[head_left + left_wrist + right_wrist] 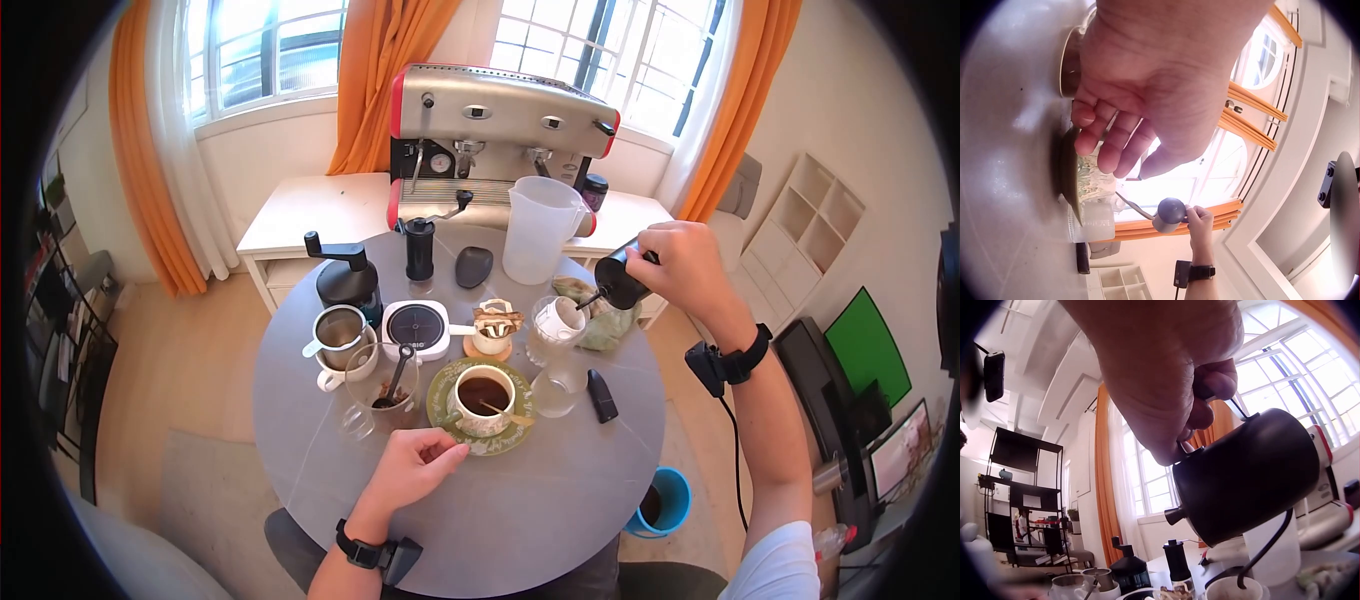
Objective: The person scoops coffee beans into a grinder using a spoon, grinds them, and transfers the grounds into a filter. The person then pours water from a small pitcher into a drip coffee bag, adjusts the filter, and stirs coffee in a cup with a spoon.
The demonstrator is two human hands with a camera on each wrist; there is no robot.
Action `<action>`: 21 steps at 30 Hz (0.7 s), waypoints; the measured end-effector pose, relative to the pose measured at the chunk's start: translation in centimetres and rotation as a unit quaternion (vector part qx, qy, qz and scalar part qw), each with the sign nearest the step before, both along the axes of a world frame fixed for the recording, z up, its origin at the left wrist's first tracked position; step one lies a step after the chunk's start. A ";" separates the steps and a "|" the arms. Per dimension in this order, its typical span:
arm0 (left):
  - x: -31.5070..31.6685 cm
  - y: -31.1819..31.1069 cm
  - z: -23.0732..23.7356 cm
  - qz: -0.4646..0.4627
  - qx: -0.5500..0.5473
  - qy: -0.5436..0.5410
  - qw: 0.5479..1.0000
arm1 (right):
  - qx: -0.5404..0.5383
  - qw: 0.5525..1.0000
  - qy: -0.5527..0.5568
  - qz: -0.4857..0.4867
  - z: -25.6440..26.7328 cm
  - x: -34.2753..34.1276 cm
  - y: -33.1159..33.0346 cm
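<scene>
My right hand (685, 265) grips the handle of a black gooseneck kettle (626, 282). The kettle is tilted, its thin spout ending at a white paper filter (560, 316) on top of a clear glass carafe (560, 385). In the right wrist view the kettle body (1250, 478) fills the middle, with the spout running down to the filter's rim. My left hand (415, 465) holds nothing; its fingers are loosely bent beside the near edge of a green patterned saucer (438, 405). A cup (478, 428) of dark liquid stands on that saucer with a small spoon (510, 416).
Left of the saucer stand a glass jug (362, 395) with a black scoop, a strainer (342, 330), a scale (417, 330) and grinders (350, 280). Behind are a drip bag on a small cup (492, 340), a plastic pitcher (540, 235) and an espresso machine (500, 130). A black object (602, 396) lies right.
</scene>
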State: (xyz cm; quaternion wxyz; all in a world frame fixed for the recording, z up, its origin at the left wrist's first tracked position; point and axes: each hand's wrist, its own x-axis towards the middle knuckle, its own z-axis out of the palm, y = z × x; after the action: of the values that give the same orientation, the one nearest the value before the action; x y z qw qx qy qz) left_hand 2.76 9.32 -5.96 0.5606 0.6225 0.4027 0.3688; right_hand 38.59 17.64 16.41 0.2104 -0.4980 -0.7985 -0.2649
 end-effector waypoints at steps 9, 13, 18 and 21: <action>0.0 -0.1 -0.2 0.010 0.013 -0.024 1.000 | -0.015 0.999 0.026 -0.020 0.2 0.9 0.6; 0.0 0.0 -0.3 0.007 0.021 -0.021 1.000 | -0.032 0.997 0.039 -0.056 0.3 1.3 0.3; 0.0 -0.2 0.0 0.010 0.017 -0.015 1.000 | -0.030 0.996 0.066 -0.043 -0.6 2.9 0.5; -0.1 -0.2 0.1 0.009 0.016 -0.010 1.000 | -0.013 0.994 0.098 -0.048 -1.1 6.0 1.1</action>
State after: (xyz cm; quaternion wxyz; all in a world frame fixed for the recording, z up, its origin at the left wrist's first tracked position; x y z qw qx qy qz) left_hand 2.63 9.17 -5.88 0.5516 0.6240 0.3968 0.3858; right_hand 44.57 18.76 15.29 0.2682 -0.5622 -0.7524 -0.2142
